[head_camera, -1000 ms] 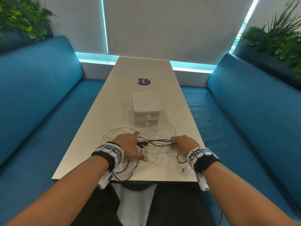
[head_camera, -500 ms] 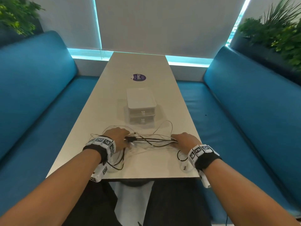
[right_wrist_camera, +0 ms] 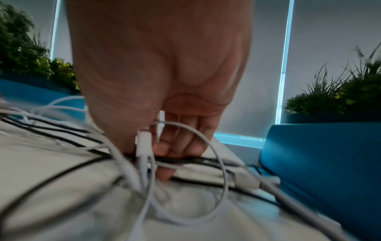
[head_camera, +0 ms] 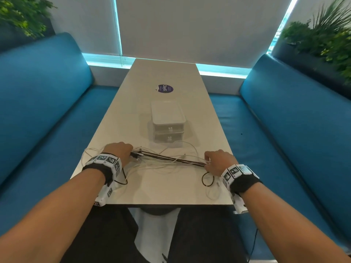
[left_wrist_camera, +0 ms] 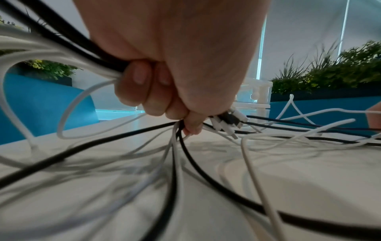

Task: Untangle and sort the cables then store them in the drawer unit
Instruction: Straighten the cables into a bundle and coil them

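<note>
stage: early, untangling | left hand point(head_camera: 118, 151) and right hand point(head_camera: 218, 160) each clutch cables point(head_camera: 171, 159) | drawers point(head_camera: 168, 128) closed, nothing stored

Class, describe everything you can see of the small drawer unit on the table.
The drawer unit is small, of pale translucent plastic, with a flat lid-like top and two stacked drawers, both shut, each with a small white knob. It stands upright mid-table, beyond the cables. A white cable loop lies by its base; neither hand touches it.
</note>
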